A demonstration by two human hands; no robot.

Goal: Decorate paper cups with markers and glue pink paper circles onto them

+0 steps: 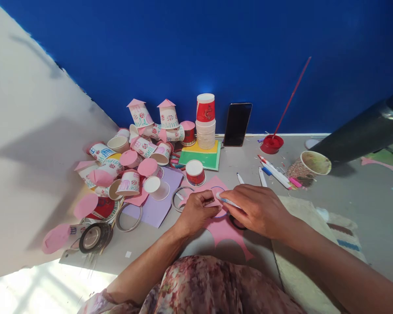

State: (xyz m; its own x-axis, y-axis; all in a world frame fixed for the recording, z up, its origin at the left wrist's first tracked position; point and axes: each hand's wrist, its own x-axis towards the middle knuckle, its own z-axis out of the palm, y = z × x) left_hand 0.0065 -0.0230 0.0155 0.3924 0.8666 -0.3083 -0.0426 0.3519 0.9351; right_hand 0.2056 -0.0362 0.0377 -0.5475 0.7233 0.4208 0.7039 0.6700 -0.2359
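Near the middle of the table, my left hand [198, 209] pinches the left edge of a small pink paper piece. My right hand [258, 207] is closed around a white tube [229, 203], whose tip touches the small piece. Beneath both hands lies a pink paper sheet [227, 231] with curved cut-outs and a blue outline. A red cup [195, 173] stands upside down just behind my left hand. To its left a grey tape roll [180, 198] lies partly on purple paper [163, 196].
Decorated paper cups [144, 147] with pink paper tops are piled at the left. A cup stack [205, 122], a phone [237, 124], markers [275, 172], a patterned cup [309, 165] and a dark cylinder [363, 131] stand or lie farther back. A cloth [314, 235] lies at the right.
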